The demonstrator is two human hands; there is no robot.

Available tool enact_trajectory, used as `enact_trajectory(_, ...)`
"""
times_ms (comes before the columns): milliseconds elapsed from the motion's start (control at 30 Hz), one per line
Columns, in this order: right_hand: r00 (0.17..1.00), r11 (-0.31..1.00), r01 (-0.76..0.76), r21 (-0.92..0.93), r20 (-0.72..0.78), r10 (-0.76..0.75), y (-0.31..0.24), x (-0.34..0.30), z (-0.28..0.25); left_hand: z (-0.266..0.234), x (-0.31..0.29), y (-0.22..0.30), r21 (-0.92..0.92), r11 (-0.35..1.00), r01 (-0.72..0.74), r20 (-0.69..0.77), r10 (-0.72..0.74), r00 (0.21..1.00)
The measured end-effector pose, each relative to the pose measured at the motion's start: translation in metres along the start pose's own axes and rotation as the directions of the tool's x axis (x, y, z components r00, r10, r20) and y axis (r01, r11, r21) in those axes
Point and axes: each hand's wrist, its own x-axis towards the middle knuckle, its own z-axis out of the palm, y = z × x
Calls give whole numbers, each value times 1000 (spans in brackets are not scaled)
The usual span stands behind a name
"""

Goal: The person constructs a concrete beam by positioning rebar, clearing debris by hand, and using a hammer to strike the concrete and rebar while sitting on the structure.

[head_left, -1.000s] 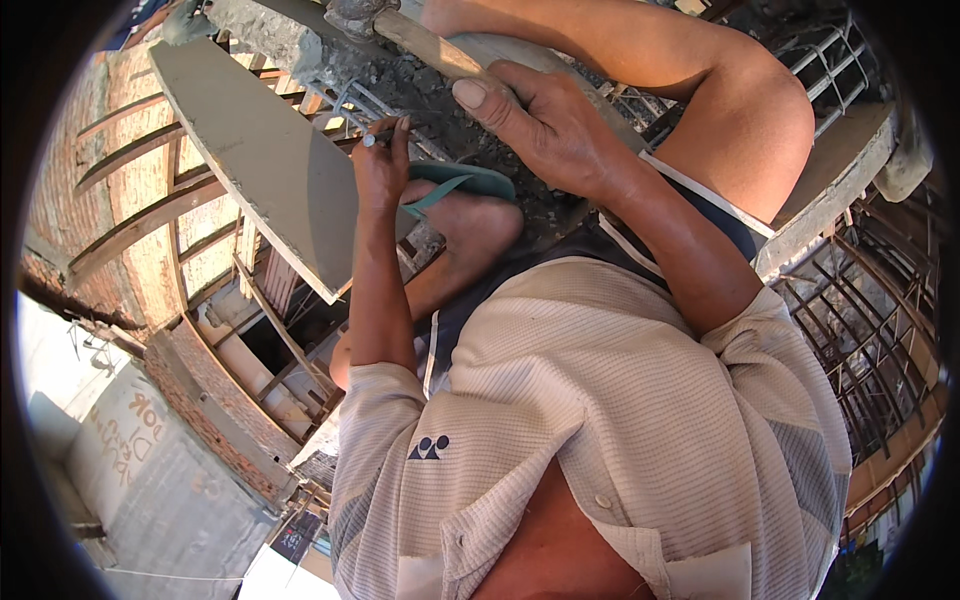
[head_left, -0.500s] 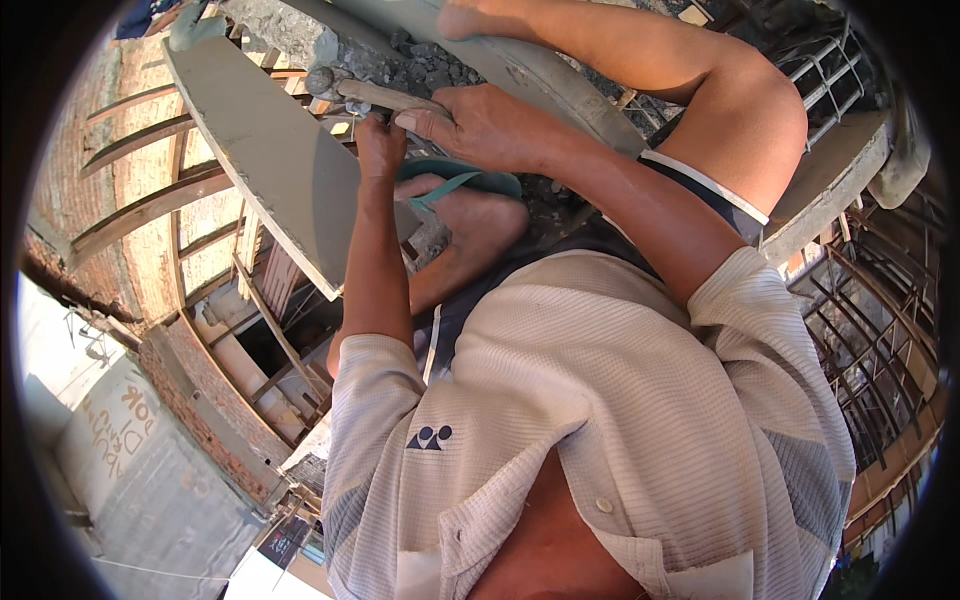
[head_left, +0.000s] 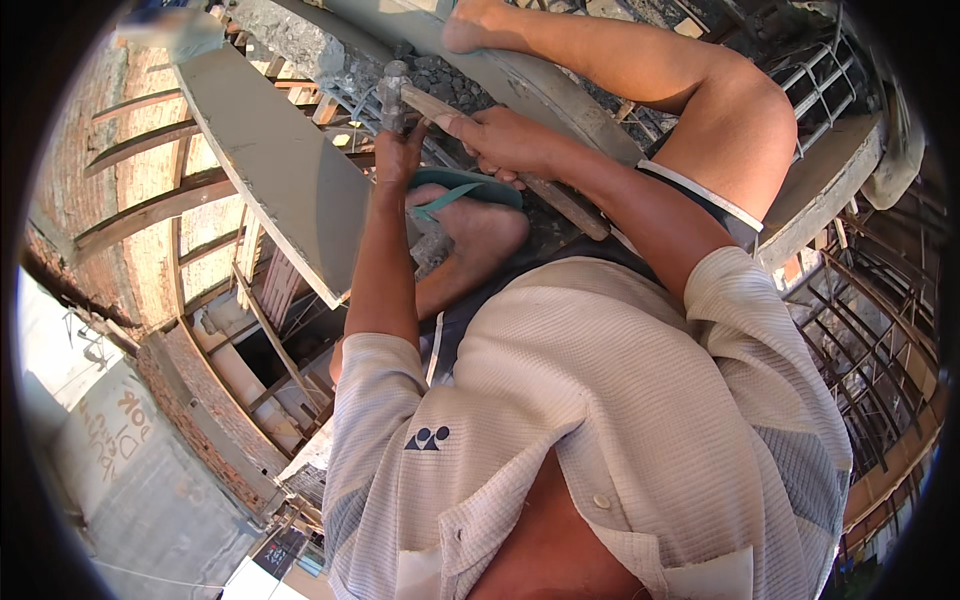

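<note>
My right hand (head_left: 508, 142) is wrapped round the wooden handle of a hammer (head_left: 430, 104). The handle slants from upper left to lower right, and its butt end shows below my right wrist. The hammer's metal head stands just above the top of my left hand (head_left: 397, 157), and I cannot tell if they touch. My left fist is closed, but what it grips is hidden by the fingers and the hammer head. A green flip-flop (head_left: 480, 186) lies by my bent left foot (head_left: 475, 222), close beside both hands.
A long grey concrete slab (head_left: 270, 150) stretches along the left. Broken concrete rubble (head_left: 430, 78) lies beyond my hands, near thin metal bars. My right leg (head_left: 640, 65) reaches across a concrete beam (head_left: 560, 85). Wire mesh and rods (head_left: 825, 85) stand at the right.
The hammer's head has swung rightward and now stands over my left fist. Its handle has turned, so the butt end shows below my right hand. My left hand has shifted slightly right.
</note>
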Motion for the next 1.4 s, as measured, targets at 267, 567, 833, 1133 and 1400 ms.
enact_trajectory(267, 601, 711, 656, -254, -393, -695, -34, -45, -2, 0, -2, 11, -10, 997, 71, -44, -71, 996)
enact_trajectory(567, 995, 998, 55, -39, -79, -58, 38, 3, 24, 13, 13, -23, 145, 985, -99, 251, 60, 966)
enact_trajectory(833, 919, 979, 202, -40, -338, -203, 7, -25, -15, -10, -7, 37, -115, 993, 12, -157, -31, 987)
enact_trajectory(1133, 941, 984, 119, 130, -333, -70, 12, -21, -24, 11, -28, 48, 16, 1000, -12, -35, 12, 999)
enact_trajectory(1400, 804, 837, 518, -175, -234, -547, 3, -31, 9, -70, -50, 177, -294, 919, -264, -515, 80, 853)
